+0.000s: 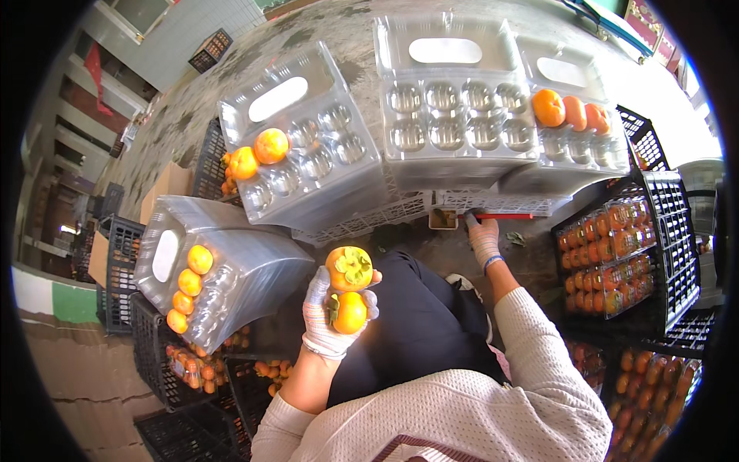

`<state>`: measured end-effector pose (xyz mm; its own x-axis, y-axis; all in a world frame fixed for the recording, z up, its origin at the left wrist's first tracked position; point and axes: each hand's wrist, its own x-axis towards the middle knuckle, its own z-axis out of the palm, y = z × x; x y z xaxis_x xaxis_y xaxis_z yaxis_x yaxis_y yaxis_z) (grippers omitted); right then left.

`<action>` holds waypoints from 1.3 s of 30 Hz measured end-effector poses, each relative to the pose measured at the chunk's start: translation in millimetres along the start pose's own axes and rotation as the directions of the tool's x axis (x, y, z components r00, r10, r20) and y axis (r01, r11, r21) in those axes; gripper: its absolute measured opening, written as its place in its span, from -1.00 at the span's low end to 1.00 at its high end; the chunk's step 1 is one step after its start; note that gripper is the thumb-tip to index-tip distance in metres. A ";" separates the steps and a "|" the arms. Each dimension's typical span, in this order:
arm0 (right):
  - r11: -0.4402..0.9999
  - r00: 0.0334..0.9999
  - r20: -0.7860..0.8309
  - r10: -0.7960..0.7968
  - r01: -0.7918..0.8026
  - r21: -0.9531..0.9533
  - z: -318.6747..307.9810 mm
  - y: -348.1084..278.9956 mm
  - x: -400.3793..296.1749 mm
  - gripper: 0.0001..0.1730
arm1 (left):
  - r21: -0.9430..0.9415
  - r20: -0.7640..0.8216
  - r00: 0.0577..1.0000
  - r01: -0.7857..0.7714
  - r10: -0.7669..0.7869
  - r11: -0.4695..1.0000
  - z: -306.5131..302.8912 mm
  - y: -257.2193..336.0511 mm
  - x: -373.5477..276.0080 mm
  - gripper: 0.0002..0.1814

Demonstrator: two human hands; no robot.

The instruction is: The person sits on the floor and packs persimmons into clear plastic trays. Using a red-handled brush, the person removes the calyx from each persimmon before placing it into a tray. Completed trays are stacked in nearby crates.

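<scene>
My left hand (332, 312), in a pale knit glove, cradles two orange persimmons above my lap. The upper persimmon (349, 269) shows its green calyx; the lower persimmon (350, 313) has its calyx turned to the left. My right hand (484, 238), also gloved, reaches down to the front and grips a thin red tool (508, 216), whose kind I cannot tell. Just left of those fingers sits a small open box (443, 219) with dark bits inside. In front stand stacks of clear plastic clamshell trays, the middle stack (456, 118) with bare cups.
Three persimmons lie in the right tray stack (577, 147), two in the left-centre stack (314, 164), several in the far-left stack (213, 283). Black crates (672, 242) with packed persimmons flank me. White crates (369, 216) support the stacks.
</scene>
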<state>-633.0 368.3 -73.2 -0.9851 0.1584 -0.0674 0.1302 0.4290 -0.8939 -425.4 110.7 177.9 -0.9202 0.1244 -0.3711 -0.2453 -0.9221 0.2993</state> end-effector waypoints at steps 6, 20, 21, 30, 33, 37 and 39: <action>0.932 0.987 0.161 0.030 0.030 -0.360 43.2 27.7 11.6 -0.65 | 0.068 -0.014 0.999 -0.052 0.053 0.996 -16.0 5.4 4.8 -0.34; 0.992 0.984 0.129 0.120 -0.116 -0.039 36.6 54.7 12.2 -0.69 | 0.300 -0.027 0.986 -0.150 0.165 0.942 -1.7 6.9 12.4 -0.42; 0.981 0.975 0.138 0.173 -0.183 0.063 20.7 21.8 1.6 -0.68 | 0.258 -0.030 0.989 -0.132 0.145 0.957 -0.4 5.1 11.7 -0.42; 0.601 0.994 0.043 -0.097 0.024 0.799 -76.7 -182.5 -87.1 -0.88 | 0.020 -0.041 0.999 0.034 -0.033 0.999 1.1 -13.5 24.1 -0.46; 0.628 0.944 0.127 -0.305 0.099 0.772 -99.2 -227.3 -120.9 -0.89 | 0.040 -0.005 0.997 0.075 -0.075 0.996 7.3 -17.3 27.3 -0.45; 0.681 0.901 0.220 -0.373 0.105 0.725 -84.7 -234.5 -141.0 -0.86 | 0.042 0.006 0.997 0.076 -0.076 0.996 16.7 -20.2 28.8 -0.44; 0.684 0.910 0.213 -0.355 0.097 0.723 -87.7 -236.6 -143.6 -0.87 | 0.075 0.001 0.998 0.065 -0.065 0.995 11.6 -19.8 29.2 -0.45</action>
<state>-512.4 322.1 186.9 -0.9670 -0.1972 0.1615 -0.0884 -0.3346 -0.9382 -450.9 136.8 171.4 -0.9027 0.1847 -0.3885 -0.3267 -0.8819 0.3398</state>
